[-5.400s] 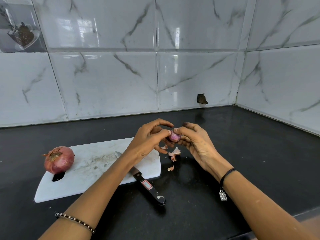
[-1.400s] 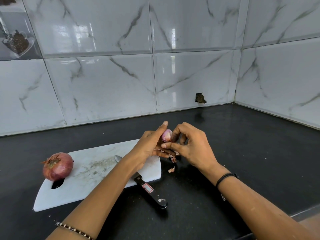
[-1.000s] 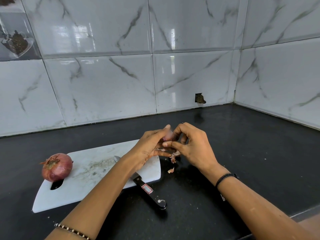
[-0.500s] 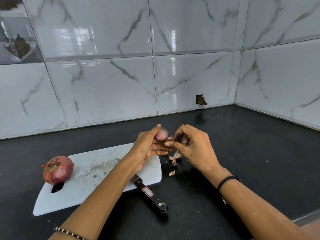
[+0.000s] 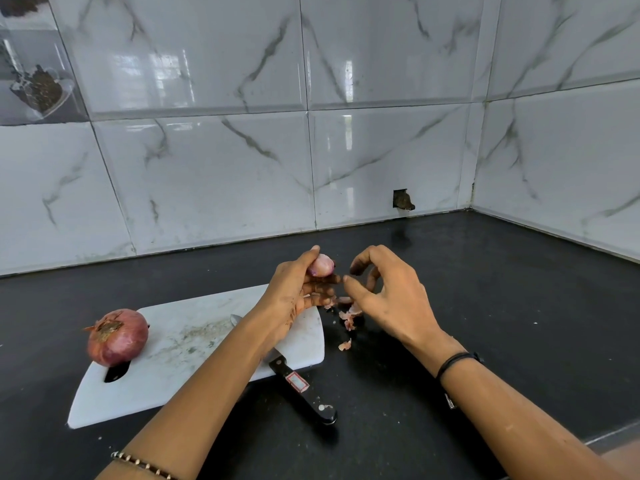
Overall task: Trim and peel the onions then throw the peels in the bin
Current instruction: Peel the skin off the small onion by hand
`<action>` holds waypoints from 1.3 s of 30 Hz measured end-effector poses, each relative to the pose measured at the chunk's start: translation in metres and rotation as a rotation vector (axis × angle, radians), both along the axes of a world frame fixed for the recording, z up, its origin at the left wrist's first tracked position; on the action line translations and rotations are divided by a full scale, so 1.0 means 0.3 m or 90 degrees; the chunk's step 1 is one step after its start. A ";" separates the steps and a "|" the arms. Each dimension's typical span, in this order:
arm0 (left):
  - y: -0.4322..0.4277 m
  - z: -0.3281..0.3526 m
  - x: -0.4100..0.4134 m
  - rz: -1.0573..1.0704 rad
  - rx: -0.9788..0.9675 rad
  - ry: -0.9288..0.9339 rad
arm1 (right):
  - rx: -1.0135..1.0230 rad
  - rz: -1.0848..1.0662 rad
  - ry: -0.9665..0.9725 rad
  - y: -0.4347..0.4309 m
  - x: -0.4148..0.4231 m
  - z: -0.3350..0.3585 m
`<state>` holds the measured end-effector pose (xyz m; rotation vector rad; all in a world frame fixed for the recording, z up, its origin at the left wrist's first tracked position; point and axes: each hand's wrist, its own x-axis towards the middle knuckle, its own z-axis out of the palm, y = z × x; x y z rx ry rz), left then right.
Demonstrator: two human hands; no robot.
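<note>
Pinkish-white small onion (image 5: 321, 265), mostly bare of skin, pinched between thumb and fingertips of the left hand (image 5: 298, 299), up off the black stone countertop (image 5: 485, 306) and above the far right corner of the white rectangular plastic cutting board (image 5: 180, 358). Just to its right, the right hand (image 5: 388, 299): fingers curled, thumb tip out toward the left fingers, near or touching them; no telling whether pinching a scrap of skin or nothing at all. Below both hands, pale pink papery peel scraps (image 5: 348, 317), loose on the countertop just beside the board's right edge, one scrap apart from the rest and closer to the countertop's front edge. On the board's left end, next to the dark handle slot, a large round red onion with dry skin on (image 5: 117, 337), well apart from both hands. Black-handled kitchen knife (image 5: 301, 389) slanted across the board, blade mostly hidden under the left forearm, handle out past the board's near edge and down on the countertop. Board itself toward the left and front of the countertop, smeared with grey marks. Beaded bracelet (image 5: 142, 464) on the left wrist, black cord band (image 5: 457, 362) on the right. Behind, along the countertop's back and right edges, glossy white marble-veined wall tiles (image 5: 207, 168), with a small dark broken hole (image 5: 402, 199) low down near the corner.
</note>
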<state>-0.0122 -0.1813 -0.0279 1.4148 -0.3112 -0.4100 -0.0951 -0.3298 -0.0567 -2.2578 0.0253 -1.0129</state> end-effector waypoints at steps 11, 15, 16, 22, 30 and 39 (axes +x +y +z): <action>0.000 0.011 -0.019 -0.082 -0.181 0.055 | 0.027 0.053 -0.085 0.014 -0.018 0.021; 0.004 0.018 -0.031 -0.126 -0.192 0.047 | 0.050 0.065 -0.113 0.017 -0.024 0.031; 0.005 0.021 -0.034 -0.128 -0.200 0.047 | 0.051 0.066 -0.117 0.017 -0.024 0.031; 0.007 0.028 -0.041 -0.159 -0.227 0.030 | 0.045 0.065 -0.135 0.018 -0.025 0.032; 0.006 0.020 -0.038 -0.161 -0.264 0.037 | -0.001 0.076 -0.143 0.013 -0.011 0.021; 0.005 0.016 -0.033 -0.152 -0.263 0.005 | -0.018 0.087 -0.135 0.008 -0.004 0.015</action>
